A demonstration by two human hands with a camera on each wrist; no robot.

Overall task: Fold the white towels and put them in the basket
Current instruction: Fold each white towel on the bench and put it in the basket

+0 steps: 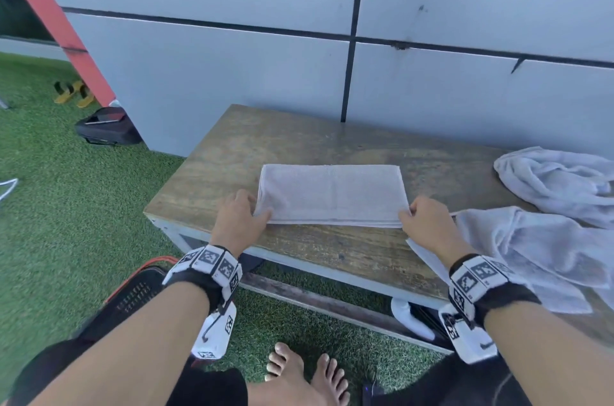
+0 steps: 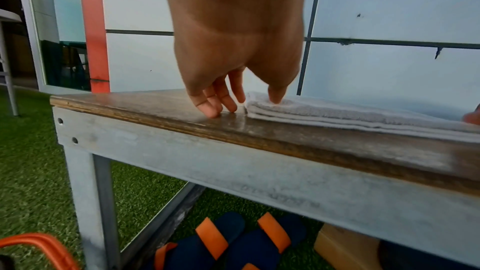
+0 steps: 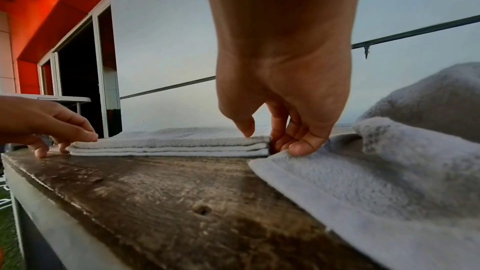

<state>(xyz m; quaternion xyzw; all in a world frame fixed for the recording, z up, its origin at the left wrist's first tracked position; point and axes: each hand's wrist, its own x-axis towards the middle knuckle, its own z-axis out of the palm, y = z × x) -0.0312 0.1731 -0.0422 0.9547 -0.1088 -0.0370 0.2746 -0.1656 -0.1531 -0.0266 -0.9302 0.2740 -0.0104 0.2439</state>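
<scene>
A folded white towel [image 1: 332, 194] lies flat in the middle of the wooden table [image 1: 299, 136]. My left hand [image 1: 255, 206] is at its near left corner: the thumb rests on top [image 2: 276, 98] and the straight fingers [image 2: 215, 108] touch the tabletop beside the edge. At the near right corner, my right hand [image 1: 410, 211] pinches the towel's end [image 3: 182, 143], thumb on top and curled fingers [image 3: 283, 141] against the layers. Two unfolded white towels lie at the right, one crumpled [image 1: 558, 183], one draped over the front edge [image 1: 531, 249]. The black basket [image 1: 139, 292] with an orange handle [image 2: 44, 247] stands on the grass at lower left.
A grey panelled wall [image 1: 232, 73] stands right behind the table. Blue and orange sandals [image 2: 233, 239] lie under it. My bare feet [image 1: 305, 372] are on the grass in front. A black bag [image 1: 106, 130] and yellow sandals [image 1: 71, 93] lie at the far left.
</scene>
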